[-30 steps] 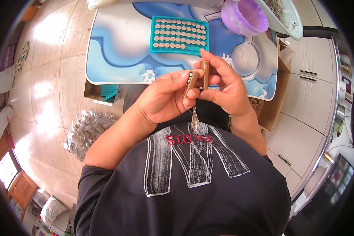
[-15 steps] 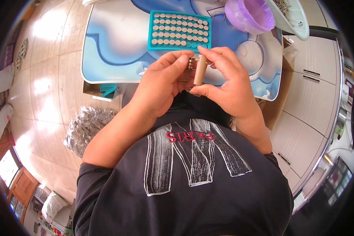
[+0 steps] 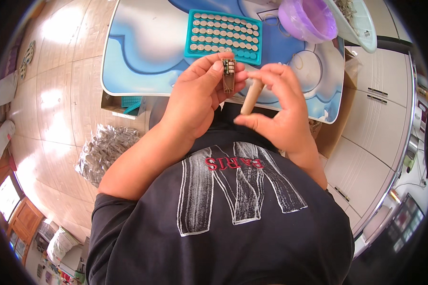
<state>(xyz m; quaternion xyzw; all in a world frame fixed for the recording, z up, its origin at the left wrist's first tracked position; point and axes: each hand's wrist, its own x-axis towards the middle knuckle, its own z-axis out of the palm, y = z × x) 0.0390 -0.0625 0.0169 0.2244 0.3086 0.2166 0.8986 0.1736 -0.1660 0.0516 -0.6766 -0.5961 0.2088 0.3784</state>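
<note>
My left hand (image 3: 193, 100) is closed on a narrow brown open casing (image 3: 228, 81), pinched between thumb and fingers. Small gold-coloured and dark green parts show inside its upper end. Just to the right, my right hand (image 3: 288, 105) holds a smooth beige tube-shaped piece (image 3: 253, 96), slanted, between thumb and fingers. The two pieces are apart. Beyond my hands lies a teal tray (image 3: 189, 33) with rows of small round pale discs; part of its nearest row shows bare teal sockets.
All this is over a blue-and-white patterned table (image 3: 142, 52). A purple basin (image 3: 314, 21) and a pale green basket (image 3: 364, 33) stand at the far right. A clear bag of small pieces (image 3: 107, 149) sits on the floor left. White cabinets (image 3: 373, 114) line the right.
My hands have moved apart. The beige piece has shifted right and tilted, away from the brown casing, whose inside now faces up in plain sight.
</note>
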